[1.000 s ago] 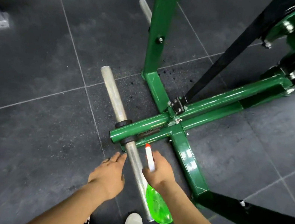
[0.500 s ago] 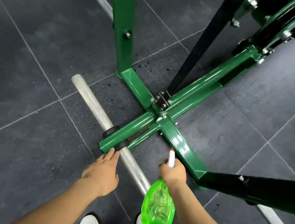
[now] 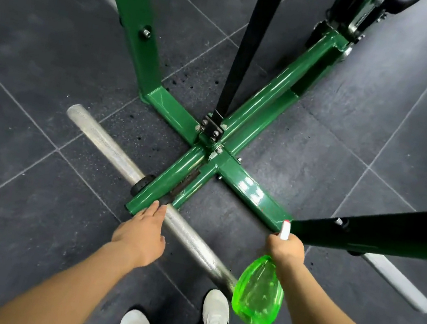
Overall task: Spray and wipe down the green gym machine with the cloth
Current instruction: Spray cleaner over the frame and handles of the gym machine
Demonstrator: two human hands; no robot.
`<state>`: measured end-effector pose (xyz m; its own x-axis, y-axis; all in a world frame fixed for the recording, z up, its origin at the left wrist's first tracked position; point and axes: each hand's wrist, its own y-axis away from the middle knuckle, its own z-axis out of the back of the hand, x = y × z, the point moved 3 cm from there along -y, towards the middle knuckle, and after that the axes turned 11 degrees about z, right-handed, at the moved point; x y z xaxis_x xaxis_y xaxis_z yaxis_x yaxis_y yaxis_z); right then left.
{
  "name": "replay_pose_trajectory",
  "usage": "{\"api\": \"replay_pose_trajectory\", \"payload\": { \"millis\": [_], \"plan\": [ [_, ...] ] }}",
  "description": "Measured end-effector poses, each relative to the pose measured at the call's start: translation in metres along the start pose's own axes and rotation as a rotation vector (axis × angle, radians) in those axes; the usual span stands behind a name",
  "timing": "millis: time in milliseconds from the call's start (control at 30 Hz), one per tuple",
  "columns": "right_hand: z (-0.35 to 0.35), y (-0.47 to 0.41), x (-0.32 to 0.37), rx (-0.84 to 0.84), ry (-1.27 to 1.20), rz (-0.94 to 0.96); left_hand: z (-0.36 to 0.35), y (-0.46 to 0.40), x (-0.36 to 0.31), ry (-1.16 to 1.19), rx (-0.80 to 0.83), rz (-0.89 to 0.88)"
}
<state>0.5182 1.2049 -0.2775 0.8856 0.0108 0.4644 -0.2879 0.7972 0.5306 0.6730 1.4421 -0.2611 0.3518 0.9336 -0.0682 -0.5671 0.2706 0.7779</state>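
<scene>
Left hand [image 3: 140, 236]: fingers straight and together, reaching forward, holding nothing; fingertips at the near end of the glossy green steel machine base frame [image 3: 264, 91], right where the knurled silver metal bar [image 3: 112, 147] passes under it. Contact with frame or bar: cannot tell.

Right hand [image 3: 286, 249]: curled round the neck of the translucent bright-green plastic spray bottle [image 3: 258, 291], bottle body hanging down toward the floor. White nozzle with red tip [image 3: 285, 229] points forward at the right-hand leg of the frame cross, just beside the dark green angled tube [image 3: 382, 233].

Frame is a cross of 4 legs bolted at a centre bracket, sitting on the dark grey tiled rubber floor [image 3: 17, 184]. Flat black strap [image 3: 252, 40] rises from the bracket.

Cloth not visible. 2 white shoes [image 3: 215, 312] at the bottom edge.
</scene>
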Motion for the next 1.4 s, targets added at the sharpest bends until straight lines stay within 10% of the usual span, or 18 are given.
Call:
{"api": "replay_pose_trajectory", "payload": {
  "millis": [600,1400],
  "plan": [
    [-0.048,0.003,0.041,0.35,-0.092,0.102,-0.008,-0.002,-0.003,-0.006,-0.004,0.0],
    [-0.013,-0.053,0.01,0.12,-0.061,0.064,-0.01,-0.025,-0.008,-0.059,0.013,0.033]
  ]
}}
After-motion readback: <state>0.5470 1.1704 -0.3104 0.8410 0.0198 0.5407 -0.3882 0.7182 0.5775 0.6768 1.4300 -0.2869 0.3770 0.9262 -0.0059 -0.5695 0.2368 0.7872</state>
